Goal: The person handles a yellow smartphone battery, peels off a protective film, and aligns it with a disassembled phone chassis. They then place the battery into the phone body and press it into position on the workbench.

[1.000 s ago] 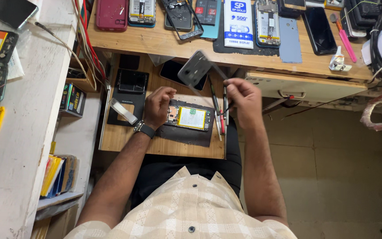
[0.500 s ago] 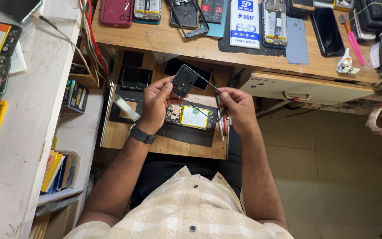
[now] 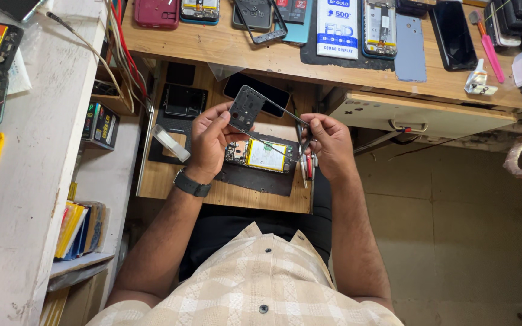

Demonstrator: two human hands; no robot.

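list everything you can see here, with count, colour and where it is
phone frame: 1, dark grey, held up between both hands
opened phone: 1, yellow and white inside, on the dark mat below the hands
mat: 1, black, on the low wooden board
dark phone: 1, black, on the board behind the frame
hand tools: a few, red and dark, right edge of the mat
maroon phone case: 1, upper bench, left
black phone: 1, upper bench, right
pink tool: 1, upper bench, far right
drawer: 1, cream, under the bench
books: a stack, mixed colours, low left shelf
wristwatch: 1, black, left wrist
left hand: grips the frame's left end
right hand: holds the frame's right end
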